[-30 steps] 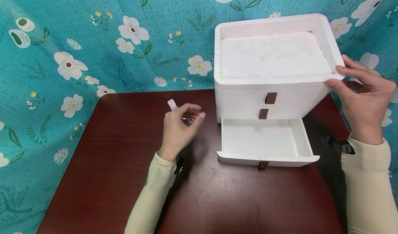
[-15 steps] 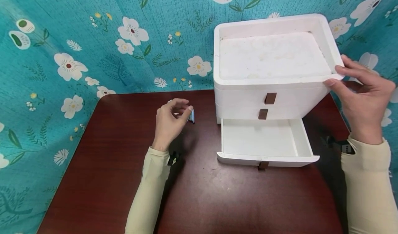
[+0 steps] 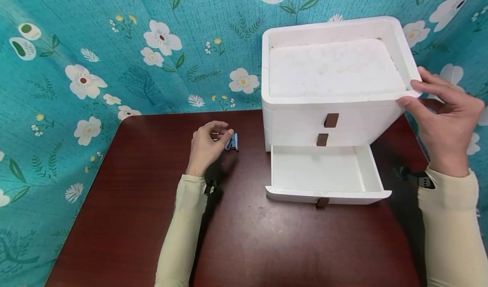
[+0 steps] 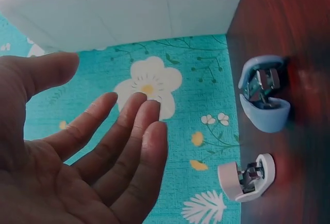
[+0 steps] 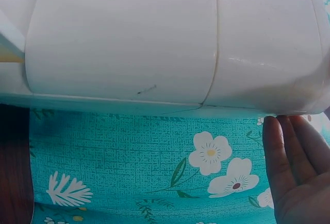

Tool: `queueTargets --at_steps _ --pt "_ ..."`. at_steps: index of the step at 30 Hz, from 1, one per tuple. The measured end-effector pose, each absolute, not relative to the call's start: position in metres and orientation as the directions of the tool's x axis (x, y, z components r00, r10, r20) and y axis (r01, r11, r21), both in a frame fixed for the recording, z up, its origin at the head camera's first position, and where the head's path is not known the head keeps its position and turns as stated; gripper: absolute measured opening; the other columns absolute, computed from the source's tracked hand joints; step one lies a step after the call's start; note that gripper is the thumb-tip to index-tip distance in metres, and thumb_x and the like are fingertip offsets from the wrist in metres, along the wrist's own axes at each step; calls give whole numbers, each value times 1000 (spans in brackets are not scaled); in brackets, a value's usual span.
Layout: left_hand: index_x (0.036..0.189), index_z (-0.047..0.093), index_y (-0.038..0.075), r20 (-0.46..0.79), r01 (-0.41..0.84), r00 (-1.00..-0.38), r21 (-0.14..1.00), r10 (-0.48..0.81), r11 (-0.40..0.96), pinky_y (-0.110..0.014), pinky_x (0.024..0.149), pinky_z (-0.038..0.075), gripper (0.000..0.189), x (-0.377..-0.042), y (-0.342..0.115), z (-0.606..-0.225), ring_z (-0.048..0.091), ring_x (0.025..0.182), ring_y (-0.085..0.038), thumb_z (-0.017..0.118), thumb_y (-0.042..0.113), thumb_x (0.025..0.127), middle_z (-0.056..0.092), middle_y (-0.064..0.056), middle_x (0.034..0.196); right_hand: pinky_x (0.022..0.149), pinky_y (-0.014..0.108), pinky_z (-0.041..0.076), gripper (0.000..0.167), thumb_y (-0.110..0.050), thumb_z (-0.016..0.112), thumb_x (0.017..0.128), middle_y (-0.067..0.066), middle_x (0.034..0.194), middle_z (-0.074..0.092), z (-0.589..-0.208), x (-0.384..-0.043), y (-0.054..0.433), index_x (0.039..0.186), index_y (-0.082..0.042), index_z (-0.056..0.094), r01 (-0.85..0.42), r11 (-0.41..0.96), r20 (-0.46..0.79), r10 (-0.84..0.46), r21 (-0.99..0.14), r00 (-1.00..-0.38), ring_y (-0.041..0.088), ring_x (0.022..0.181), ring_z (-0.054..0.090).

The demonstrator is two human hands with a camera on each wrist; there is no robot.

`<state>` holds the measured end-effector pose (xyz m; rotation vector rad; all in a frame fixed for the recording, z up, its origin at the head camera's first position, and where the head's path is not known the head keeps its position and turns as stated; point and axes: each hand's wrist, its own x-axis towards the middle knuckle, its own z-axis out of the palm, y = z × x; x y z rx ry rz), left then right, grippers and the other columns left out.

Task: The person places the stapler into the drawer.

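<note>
My left hand (image 3: 206,147) hovers over the table with fingers loosely bent and nothing between them. Close to its fingertips, a small blue two-sided plastic gadget (image 4: 268,115) with metal parts inside stands on the table. A similar off-white gadget (image 4: 230,181) is beside it in the left wrist view; in the head view the hand mostly hides it. With thumb and fingers, my right hand (image 3: 450,113) holds the upper front right corner of the white drawer unit (image 3: 316,102). Its bottom drawer (image 3: 316,168) is pulled out and shows a bare white inside.
The dark red-brown table (image 3: 133,202) reaches left and forward of the drawer unit. A teal flowered cloth (image 3: 126,54) hangs behind the table and at its sides. Brown tabs (image 3: 331,120) mark the drawer fronts. The unit's top is a shallow rimmed tray.
My left hand has drawn back to the left, and the blue gadget has come into view by its fingertips. My right hand and the drawer unit have stayed put.
</note>
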<state>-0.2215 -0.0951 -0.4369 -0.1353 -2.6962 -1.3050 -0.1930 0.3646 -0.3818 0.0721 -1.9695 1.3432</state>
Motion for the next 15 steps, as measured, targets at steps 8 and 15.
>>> queueTargets --at_steps 8,15 --pt "122 72 16 55 50 -998 731 15 681 -45 84 60 34 -228 -97 -444 77 96 -23 73 38 96 78 -6 104 86 8 52 32 2 79 88 3 137 71 -381 -194 364 119 -4 77 -426 444 591 351 -788 -727 10 127 68" --pt "131 68 15 -59 -1 -997 676 54 737 -50 94 55 45 -233 -96 -448 72 109 -25 69 44 97 76 -9 120 88 9 53 32 3 78 88 4 138 71 -381 -194 363 120 -2 76 -431 434 589 350 -791 -729 11 129 68"
